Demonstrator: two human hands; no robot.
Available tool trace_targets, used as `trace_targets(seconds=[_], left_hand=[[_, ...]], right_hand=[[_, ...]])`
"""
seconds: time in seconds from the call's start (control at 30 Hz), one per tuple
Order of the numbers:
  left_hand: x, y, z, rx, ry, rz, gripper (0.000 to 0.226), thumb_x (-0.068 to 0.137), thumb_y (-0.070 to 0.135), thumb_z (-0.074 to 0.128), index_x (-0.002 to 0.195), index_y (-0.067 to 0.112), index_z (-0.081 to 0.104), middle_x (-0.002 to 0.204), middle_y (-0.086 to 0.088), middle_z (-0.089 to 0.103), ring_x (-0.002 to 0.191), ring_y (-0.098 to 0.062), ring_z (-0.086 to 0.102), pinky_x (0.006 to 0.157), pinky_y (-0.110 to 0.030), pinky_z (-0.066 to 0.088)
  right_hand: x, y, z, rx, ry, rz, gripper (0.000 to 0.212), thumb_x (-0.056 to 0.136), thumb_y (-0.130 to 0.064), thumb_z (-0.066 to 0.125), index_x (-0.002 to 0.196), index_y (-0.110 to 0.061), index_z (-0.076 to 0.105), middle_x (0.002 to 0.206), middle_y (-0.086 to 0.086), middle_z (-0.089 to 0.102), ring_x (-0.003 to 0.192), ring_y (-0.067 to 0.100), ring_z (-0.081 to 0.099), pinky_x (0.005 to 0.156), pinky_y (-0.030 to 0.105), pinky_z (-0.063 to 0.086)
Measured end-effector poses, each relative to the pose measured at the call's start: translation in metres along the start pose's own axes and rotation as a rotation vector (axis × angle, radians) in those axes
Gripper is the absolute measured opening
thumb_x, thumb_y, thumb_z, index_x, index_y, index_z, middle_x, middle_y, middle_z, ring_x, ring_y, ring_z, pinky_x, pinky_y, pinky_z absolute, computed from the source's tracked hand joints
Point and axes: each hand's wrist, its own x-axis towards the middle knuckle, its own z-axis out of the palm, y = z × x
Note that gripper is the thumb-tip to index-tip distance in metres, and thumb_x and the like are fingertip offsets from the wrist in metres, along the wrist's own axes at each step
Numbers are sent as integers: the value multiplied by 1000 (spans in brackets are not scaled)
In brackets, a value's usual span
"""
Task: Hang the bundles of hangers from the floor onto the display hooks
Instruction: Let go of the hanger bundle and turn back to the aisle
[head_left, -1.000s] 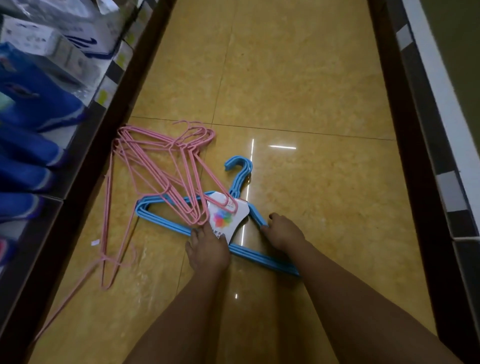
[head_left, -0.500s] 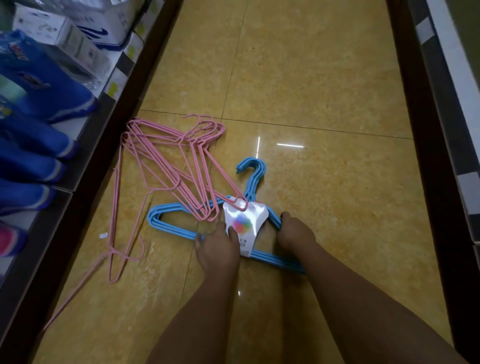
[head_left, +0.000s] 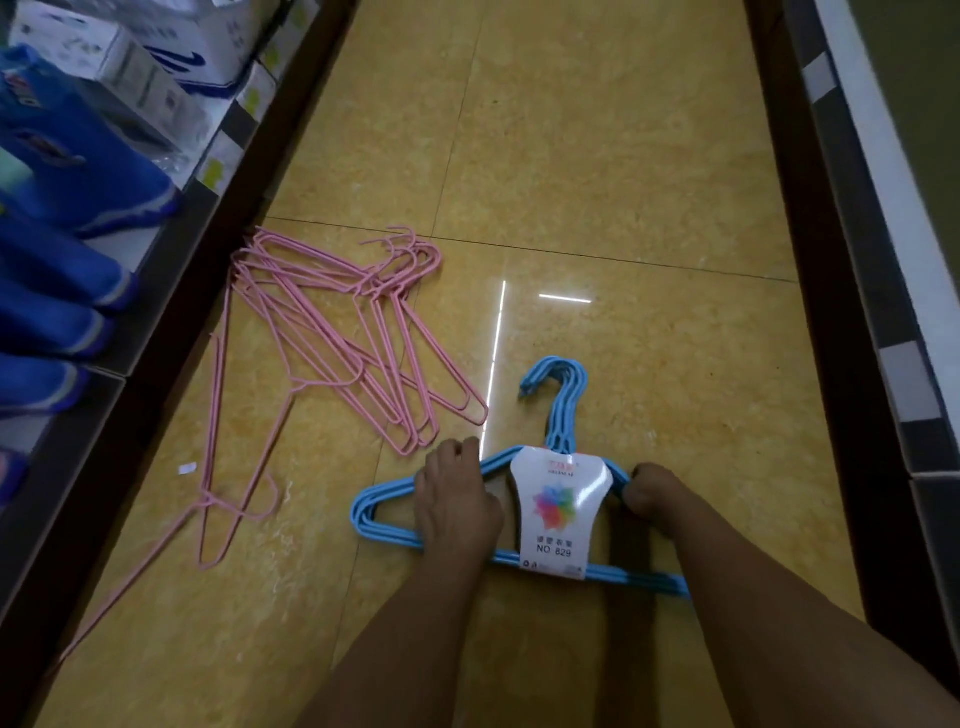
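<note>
The bundle of blue plastic-coated wire hangers (head_left: 558, 415) lies flat on the yellow tiled floor (head_left: 597, 156), hooks pointing away. The left hand (head_left: 457, 504) and right hand (head_left: 652, 493) grip its shoulders either side of the white paper label (head_left: 558, 512), equally near.

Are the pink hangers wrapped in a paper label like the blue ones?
No, the pink hangers lie loose and splayed on the floor, while only the blue bundle carries a white label.

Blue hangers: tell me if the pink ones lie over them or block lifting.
Nothing visible does. The pink hangers lie apart, to the left. Both hands, left and right, grip the blue hangers.
</note>
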Motion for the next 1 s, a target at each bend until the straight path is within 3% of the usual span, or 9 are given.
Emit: trace_targets(seconds=[0.07,0.13,0.2,0.27,0.33,0.47,0.53,0.73,1.0], left_hand=[[11,0,-2,-14,-201,-29,64,80,26,57,140,23,34,139,-2,41,131,-23,36,111,-41,21],[22,-1,-6,-98,-282,-41,53,85,28,53,135,23,40,133,-3,51,124,-25,46,109,-42,25],[31,-3,-15,-178,-226,-25,38,86,29,54,123,21,51,117,-5,62,108,-28,57,91,-37,42],[36,-2,-30,-163,-180,-13,30,86,26,54,116,22,55,108,-5,66,100,-28,61,77,-33,44],[39,1,-46,-115,-108,-22,24,89,20,52,112,22,56,104,-5,67,97,-29,62,72,-32,42],[42,11,-82,-101,-3,-47,22,93,16,47,112,23,56,96,-4,66,90,-28,61,67,-30,36],[37,14,-112,-86,30,-42,24,92,12,47,111,23,55,93,-4,66,86,-27,61,65,-29,36],[-5,29,-257,-116,64,-73,19,91,10,45,101,22,54,90,-4,65,85,-29,61,63,-30,31],[-78,65,-481,-237,107,-166,21,88,8,44,101,21,55,98,-4,66,92,-27,59,64,-31,33]], right_hand=[[-5,0,-6,83,66,-52,21,88,-7,51,108,-5,56,120,22,58,110,35,56,91,40,45],[-8,-3,-11,101,128,-118,11,86,-7,47,95,-13,48,115,18,60,106,35,57,93,44,43],[-13,-9,-19,67,189,-199,13,87,-7,45,94,-18,44,112,14,61,105,33,56,93,39,40],[-18,-18,-29,35,263,-275,17,88,-6,45,99,-19,46,111,11,63,105,31,57,90,35,37],[-27,-30,-43,-21,353,-332,25,87,-2,44,104,-19,50,109,10,64,104,30,57,91,34,36],[-53,-53,-71,-237,489,-390,37,87,-2,40,119,-17,48,114,7,59,109,28,54,107,42,26],[-78,-63,-89,-288,494,-411,30,90,-9,41,119,-15,46,114,6,58,107,28,54,102,41,30],[-207,-86,-165,-354,440,-461,25,95,-12,40,119,-14,42,109,9,59,94,29,57,66,34,37],[-414,-114,-292,-431,537,-568,20,94,-15,41,115,-16,44,107,5,62,95,27,61,68,32,36]])
